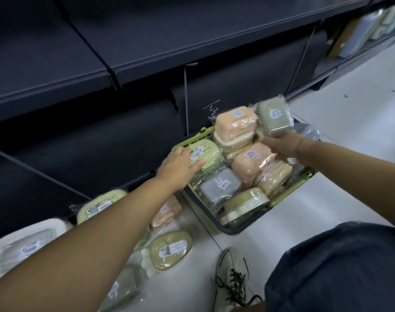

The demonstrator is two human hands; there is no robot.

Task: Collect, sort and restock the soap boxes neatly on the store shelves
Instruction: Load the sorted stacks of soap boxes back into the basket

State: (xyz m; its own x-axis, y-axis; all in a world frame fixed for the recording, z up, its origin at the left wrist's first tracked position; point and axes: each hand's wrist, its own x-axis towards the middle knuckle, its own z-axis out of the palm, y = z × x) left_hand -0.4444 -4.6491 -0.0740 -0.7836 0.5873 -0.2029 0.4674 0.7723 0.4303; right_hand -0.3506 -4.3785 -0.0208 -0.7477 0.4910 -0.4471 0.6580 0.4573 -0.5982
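A pale store floor [349,104] runs alongside dark shelves [147,52], and a yellow-green basket [192,138] with a dark rim is set on the floor close to the lowest shelf. The basket is packed with plastic-wrapped soap boxes. A sage-green soap box [274,119] is held above the far right corner of the basket by the right hand [282,144], whose grip is closed around the box's lower edge. The left hand [180,165] is laid on a light-green cartoon box [204,152] at the basket's left corner; its grip is open, with the fingers stretched flat across the wrapper. Between the two hands a peach box [234,119] is stacked on a cream one, and a second peach box [251,158] is wedged just below it. A grey rabbit box [221,183], a beige box [275,176] and an olive box with a cream base [246,203] fill the near side. Further boxes are spread on the floor to the left of the basket: a frog-print box [99,203], a peach one [167,210], an oval olive box [170,249] and a white box [23,244]. A laced shoe [232,273] and a denim-clad knee [338,266] are seen at the bottom. Blurred goods, possibly more packaged items, are stocked on a far shelf [372,25].
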